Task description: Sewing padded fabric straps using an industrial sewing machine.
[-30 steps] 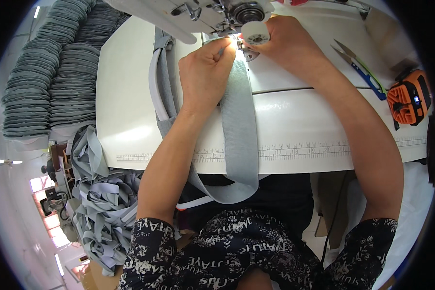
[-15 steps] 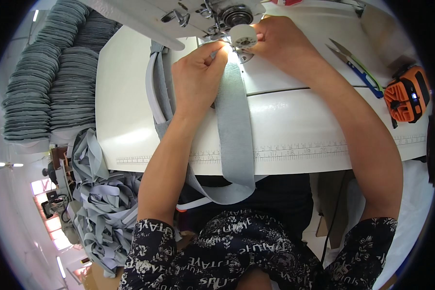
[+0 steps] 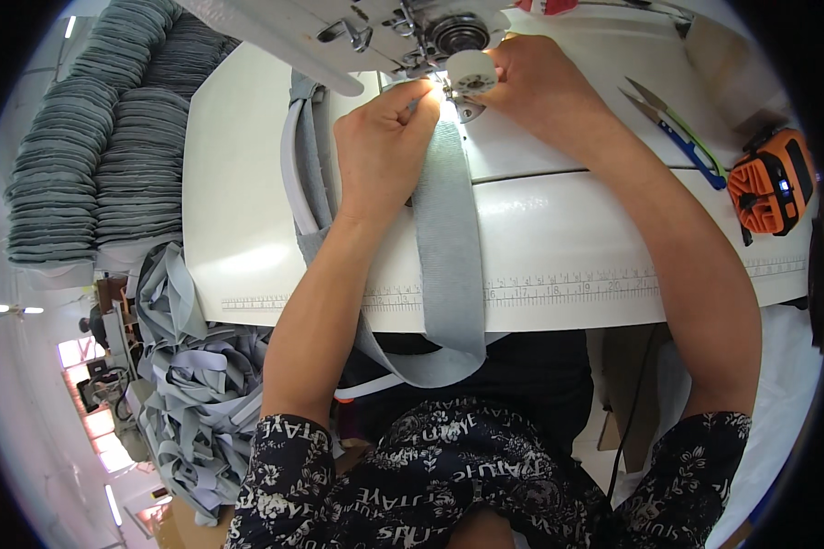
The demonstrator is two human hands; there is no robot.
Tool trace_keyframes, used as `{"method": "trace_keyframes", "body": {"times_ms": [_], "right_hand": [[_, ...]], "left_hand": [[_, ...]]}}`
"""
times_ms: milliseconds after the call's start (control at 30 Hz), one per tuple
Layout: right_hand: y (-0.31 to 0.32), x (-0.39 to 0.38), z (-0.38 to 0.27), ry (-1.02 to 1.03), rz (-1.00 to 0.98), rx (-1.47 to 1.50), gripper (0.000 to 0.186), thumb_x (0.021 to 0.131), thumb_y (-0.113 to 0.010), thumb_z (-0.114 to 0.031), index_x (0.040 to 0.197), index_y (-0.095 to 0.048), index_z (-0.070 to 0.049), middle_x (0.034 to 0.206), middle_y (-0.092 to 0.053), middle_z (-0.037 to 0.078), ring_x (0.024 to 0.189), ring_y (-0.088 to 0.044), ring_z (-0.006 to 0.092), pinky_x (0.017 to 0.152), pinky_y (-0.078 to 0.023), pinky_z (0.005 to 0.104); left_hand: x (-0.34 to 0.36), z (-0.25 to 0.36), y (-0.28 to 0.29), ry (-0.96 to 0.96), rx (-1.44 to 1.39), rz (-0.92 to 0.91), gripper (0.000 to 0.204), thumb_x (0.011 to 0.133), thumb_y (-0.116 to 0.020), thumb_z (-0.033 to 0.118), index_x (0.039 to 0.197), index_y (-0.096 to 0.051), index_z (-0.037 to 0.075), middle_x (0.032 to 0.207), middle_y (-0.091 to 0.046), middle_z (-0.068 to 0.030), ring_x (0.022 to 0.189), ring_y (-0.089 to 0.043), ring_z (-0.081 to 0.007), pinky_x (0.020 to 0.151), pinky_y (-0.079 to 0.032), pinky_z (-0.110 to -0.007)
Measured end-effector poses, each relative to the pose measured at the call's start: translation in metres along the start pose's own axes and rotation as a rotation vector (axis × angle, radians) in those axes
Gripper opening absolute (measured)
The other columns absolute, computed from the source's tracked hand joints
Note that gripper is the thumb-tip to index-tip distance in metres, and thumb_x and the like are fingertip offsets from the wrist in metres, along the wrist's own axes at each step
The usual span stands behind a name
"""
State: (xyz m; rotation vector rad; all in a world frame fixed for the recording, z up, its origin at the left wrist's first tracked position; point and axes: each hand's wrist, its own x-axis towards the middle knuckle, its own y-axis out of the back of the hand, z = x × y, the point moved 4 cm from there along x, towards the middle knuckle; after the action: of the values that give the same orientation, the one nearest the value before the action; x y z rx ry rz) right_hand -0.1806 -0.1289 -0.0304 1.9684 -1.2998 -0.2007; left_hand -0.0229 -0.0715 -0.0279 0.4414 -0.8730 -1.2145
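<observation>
A long grey fabric strip (image 3: 450,247) runs from under the needle area of a white sewing machine (image 3: 394,32) and loops down over the table's front edge. My left hand (image 3: 380,151) pinches the strip's left edge with thumb and forefinger, just before the lit needle area. To the right, my right hand (image 3: 542,87) is closed beside the machine's white roller (image 3: 472,71). Its fingertips are partly hidden behind the roller, so what they hold cannot be made out. Left of my left hand lies more grey strip with a pale band (image 3: 295,174).
Snips (image 3: 677,133) with blue and green handles lie at the right, beside an orange-and-black device (image 3: 769,188). A ruler scale (image 3: 558,289) runs along the front of the white table (image 3: 238,201). Grey fabric stacks (image 3: 55,174) and a tangled strip pile (image 3: 206,384) stand at the left.
The machine and table sit slightly further right in the picture. Both hands keep nearly the same place and grip beside the needle.
</observation>
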Motion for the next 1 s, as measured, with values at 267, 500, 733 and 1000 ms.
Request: {"method": "trace_keyframes", "body": {"times_ms": [267,500,733,1000], "right_hand": [[0.0,0.0,0.001,-0.015,-0.003,0.033,0.021,0.08,-0.06,-0.022,0.089,-0.075,-0.011,0.077,-0.069,0.01,0.072,-0.065,0.025,0.069,-0.051,0.0367],[-0.002,0.0,0.001,-0.05,-0.044,0.05,0.022,0.08,-0.059,-0.022,0.089,-0.075,-0.01,0.076,-0.069,0.009,0.071,-0.065,0.0251,0.069,-0.051,0.0367],[0.0,-0.001,-0.002,-0.018,0.002,0.001,0.021,0.081,-0.06,-0.023,0.088,-0.075,-0.01,0.076,-0.068,0.01,0.072,-0.065,0.0256,0.069,-0.051,0.0372],[-0.001,-0.003,0.01,-0.034,0.021,-0.017,0.02,0.082,-0.062,-0.025,0.088,-0.074,-0.011,0.08,-0.068,0.009,0.078,-0.064,0.0258,0.071,-0.05,0.0372]], "left_hand": [[0.0,-0.003,0.0,0.002,0.015,0.014,0.019,0.084,-0.066,0.018,0.095,-0.073,0.005,0.053,-0.053,-0.0043,0.047,-0.047,-0.0094,0.05,-0.04,-0.027],[-0.001,0.0,0.0,-0.004,0.004,0.008,0.019,0.084,-0.065,0.018,0.094,-0.073,0.005,0.052,-0.051,-0.0037,0.047,-0.045,-0.0085,0.05,-0.04,-0.026],[-0.001,0.002,-0.001,-0.027,0.003,0.015,0.018,0.085,-0.065,0.019,0.093,-0.072,0.004,0.051,-0.049,-0.0028,0.046,-0.043,-0.0081,0.049,-0.038,-0.026],[0.001,0.001,-0.002,-0.004,-0.001,0.005,0.018,0.085,-0.065,0.019,0.094,-0.072,0.005,0.053,-0.052,-0.0049,0.047,-0.046,-0.0102,0.05,-0.04,-0.027]]}}
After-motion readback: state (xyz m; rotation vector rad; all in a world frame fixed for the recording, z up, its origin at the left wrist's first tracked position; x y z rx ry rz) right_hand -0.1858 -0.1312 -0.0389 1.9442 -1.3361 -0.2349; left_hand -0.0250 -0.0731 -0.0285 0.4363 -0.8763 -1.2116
